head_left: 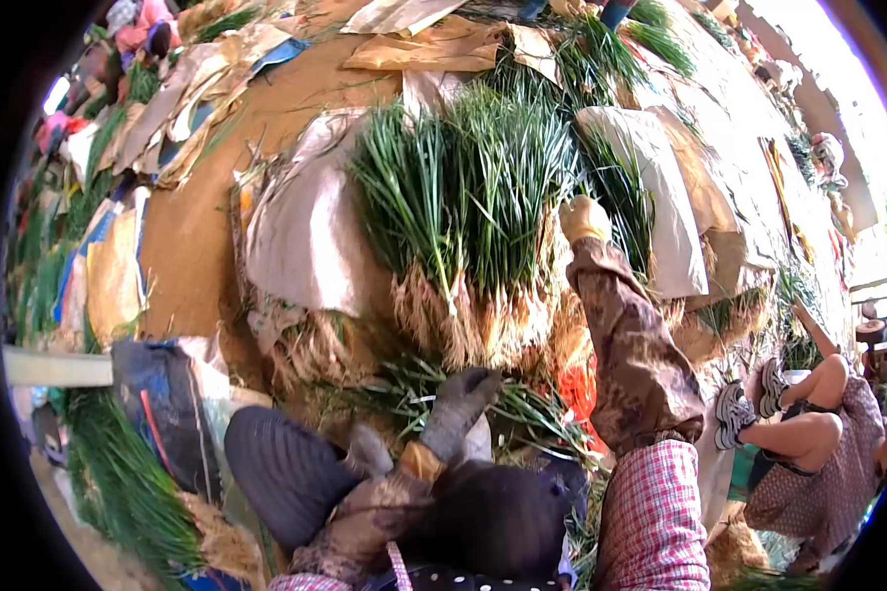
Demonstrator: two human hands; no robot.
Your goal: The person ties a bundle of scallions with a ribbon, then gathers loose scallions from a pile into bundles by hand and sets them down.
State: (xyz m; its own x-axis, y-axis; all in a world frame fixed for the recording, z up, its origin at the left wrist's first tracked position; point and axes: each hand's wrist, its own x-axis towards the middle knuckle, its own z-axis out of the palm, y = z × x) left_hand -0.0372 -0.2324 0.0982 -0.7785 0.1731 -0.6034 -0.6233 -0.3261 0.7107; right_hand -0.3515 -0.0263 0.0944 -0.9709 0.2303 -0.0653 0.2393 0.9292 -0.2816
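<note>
In the head view, you face a broad row of bundled long green leafy stalks (473,197) with stringy pale roots (483,320), lying on the ground just ahead of you, leaves pointing away and roots towards you. Your right hand (585,219), in a pale yellow glove, is at the row's right edge, its fingers curled in; you cannot tell from here whether it has hold of any stalks. Your left hand (458,402), in a dark grey glove, is just short of the roots, over loose green leaves (532,406); its fingers lie close together, and whether they pinch anything cannot be told.

The step in hand looks like sorting or straightening these bundles. The next move probably calls for your right hand to gather stalks low, near the roots, while your left hand steadies that end, so the leaves do not bend.

The stalks look fresh, deep green and upright in their clumps; the roots are straw-coloured and tangled. A pale cloth sheet (310,236) lies on the row's left, and crumpled orange-red netting (578,389) sits near the roots on the right
</note>
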